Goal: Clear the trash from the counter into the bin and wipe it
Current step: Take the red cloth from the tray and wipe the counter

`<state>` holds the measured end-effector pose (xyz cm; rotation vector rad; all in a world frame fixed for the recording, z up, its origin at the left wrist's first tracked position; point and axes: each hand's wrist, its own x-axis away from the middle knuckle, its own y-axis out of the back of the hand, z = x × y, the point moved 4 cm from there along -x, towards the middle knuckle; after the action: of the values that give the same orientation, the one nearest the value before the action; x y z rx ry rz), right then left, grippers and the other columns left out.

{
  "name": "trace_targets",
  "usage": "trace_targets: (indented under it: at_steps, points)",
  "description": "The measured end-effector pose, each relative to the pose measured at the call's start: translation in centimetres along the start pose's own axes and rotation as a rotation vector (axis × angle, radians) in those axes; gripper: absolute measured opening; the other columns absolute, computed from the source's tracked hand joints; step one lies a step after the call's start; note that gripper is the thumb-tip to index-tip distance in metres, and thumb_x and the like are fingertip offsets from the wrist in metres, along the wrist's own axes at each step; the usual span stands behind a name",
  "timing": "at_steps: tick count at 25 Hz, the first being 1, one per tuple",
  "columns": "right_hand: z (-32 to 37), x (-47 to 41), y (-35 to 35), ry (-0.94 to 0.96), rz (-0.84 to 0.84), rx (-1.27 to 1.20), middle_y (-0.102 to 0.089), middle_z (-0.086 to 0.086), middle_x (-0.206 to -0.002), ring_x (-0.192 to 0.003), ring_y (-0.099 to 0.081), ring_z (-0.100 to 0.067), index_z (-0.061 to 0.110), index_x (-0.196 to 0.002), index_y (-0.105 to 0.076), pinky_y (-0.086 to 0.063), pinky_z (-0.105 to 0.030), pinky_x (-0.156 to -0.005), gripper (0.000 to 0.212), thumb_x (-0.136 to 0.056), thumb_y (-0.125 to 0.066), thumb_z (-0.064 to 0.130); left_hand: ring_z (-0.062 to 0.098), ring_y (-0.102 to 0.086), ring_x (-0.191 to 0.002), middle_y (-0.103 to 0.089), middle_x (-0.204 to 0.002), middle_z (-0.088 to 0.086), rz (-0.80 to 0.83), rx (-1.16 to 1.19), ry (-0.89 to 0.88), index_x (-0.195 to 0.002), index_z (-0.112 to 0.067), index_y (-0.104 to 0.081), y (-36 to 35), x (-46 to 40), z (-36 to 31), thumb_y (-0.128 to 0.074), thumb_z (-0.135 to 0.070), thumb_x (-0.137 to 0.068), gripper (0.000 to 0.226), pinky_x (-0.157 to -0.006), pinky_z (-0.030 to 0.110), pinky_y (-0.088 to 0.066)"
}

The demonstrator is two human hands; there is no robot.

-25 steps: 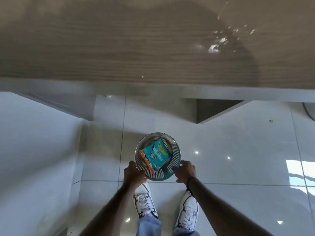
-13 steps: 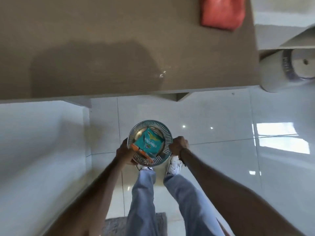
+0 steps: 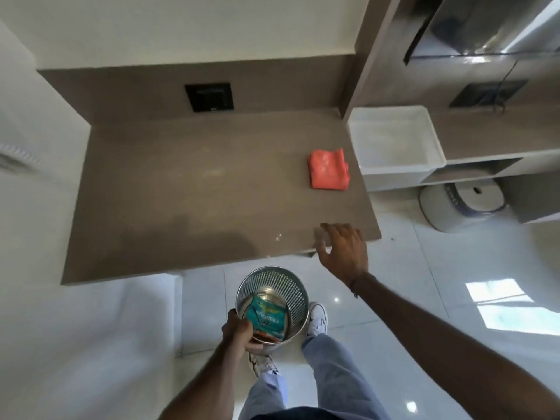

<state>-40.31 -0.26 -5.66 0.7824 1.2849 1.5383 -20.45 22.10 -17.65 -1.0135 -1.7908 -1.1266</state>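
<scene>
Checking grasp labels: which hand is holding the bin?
The left hand grips the bin rim; the right hand hangs open by the counter edge.

A glossy white tiled floor (image 3: 394, 253) caught window light. Right of it, a white tub (image 3: 394, 140) sat on a shelf, a black wall socket (image 3: 209, 97) behind.

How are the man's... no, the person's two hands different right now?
The left hand is low and curled around the bin rim; the right hand is raised, open and empty. The left hand touches the bin, while the right hand hangs over the counter edge. Both are bare.
</scene>
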Motion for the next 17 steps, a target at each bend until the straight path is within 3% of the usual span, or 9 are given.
trace_targets:
  at_steps: [3, 5, 7, 10, 13, 17]
  points:
    - [-0.3, -6.8, 1.2, 0.088, 0.011, 0.077, -0.067, -0.01, -0.124, -0.113, -0.062, -0.033, 0.009, -0.129, -0.061, -0.048, -0.044, -0.095, 0.061, -0.072, -0.066, 0.028, 0.052, -0.067, -0.117, -0.055, -0.141, 0.028, -0.045, -0.021, 0.003, -0.132, -0.006, -0.048, 0.1, -0.2, -1.9, -0.048, -0.024, -0.109, 0.029, -0.073, 0.063, -0.065]
    - [-0.9, -11.2, 1.2, 0.098, 0.157, 0.149, -0.051, -0.014, -0.145, -0.135, -0.048, -0.032, 0.008, -0.146, -0.045, -0.036, -0.048, -0.113, 0.079, -0.073, -0.065, 0.031, 0.05, -0.071, -0.111, -0.058, -0.14, 0.028, -0.061, -0.058, -0.002, -0.134, -0.007, -0.046, 0.0, -0.6, -3.0, -0.046, -0.022, -0.109, 0.029, -0.073, 0.06, -0.066]
    - [-1.8, -14.9, 0.5, 0.098, 0.321, 0.214, -0.033, -0.014, -0.158, -0.148, -0.03, -0.033, 0.009, -0.155, -0.027, -0.025, -0.052, -0.121, 0.091, -0.076, -0.066, 0.032, 0.047, -0.077, -0.097, -0.061, -0.136, 0.029, -0.071, -0.049, 0.002, -0.131, -0.009, -0.047, -0.2, -0.8, -4.2, -0.046, -0.021, -0.109, 0.025, -0.067, 0.057, -0.067]
    - [-3.1, -18.0, -0.9, 0.094, 0.458, 0.209, -0.032, -0.013, -0.156, -0.143, -0.032, -0.036, 0.009, -0.151, -0.029, -0.039, -0.05, -0.111, 0.085, -0.079, -0.068, 0.028, 0.046, -0.078, -0.094, -0.061, -0.135, 0.028, -0.074, -0.029, 0.027, -0.128, -0.01, -0.047, -0.7, -0.9, -5.7, -0.048, -0.02, -0.109, 0.021, -0.06, 0.055, -0.067]
    - [-3.6, -19.1, -1.7, 0.099, 0.42, 0.229, -0.045, -0.011, -0.144, -0.131, -0.042, -0.038, 0.011, -0.142, -0.041, -0.047, -0.047, -0.097, 0.07, -0.08, -0.069, 0.026, 0.046, -0.078, -0.095, -0.061, -0.137, 0.028, -0.064, -0.039, 0.03, -0.13, -0.012, -0.047, -1.3, -1.1, -6.6, -0.051, -0.025, -0.108, 0.026, -0.059, 0.052, -0.067]
    - [-3.1, -18.6, -2.1, 0.13, 0.342, 0.255, -0.058, -0.012, -0.13, -0.12, -0.051, -0.04, 0.012, -0.13, -0.055, -0.051, -0.045, -0.088, 0.051, -0.082, -0.067, 0.022, 0.044, -0.079, -0.091, -0.062, -0.135, 0.028, -0.062, -0.047, 0.028, -0.131, -0.011, -0.046, -1.8, -1.5, -7.0, -0.051, -0.015, -0.107, 0.024, -0.067, 0.051, -0.069]
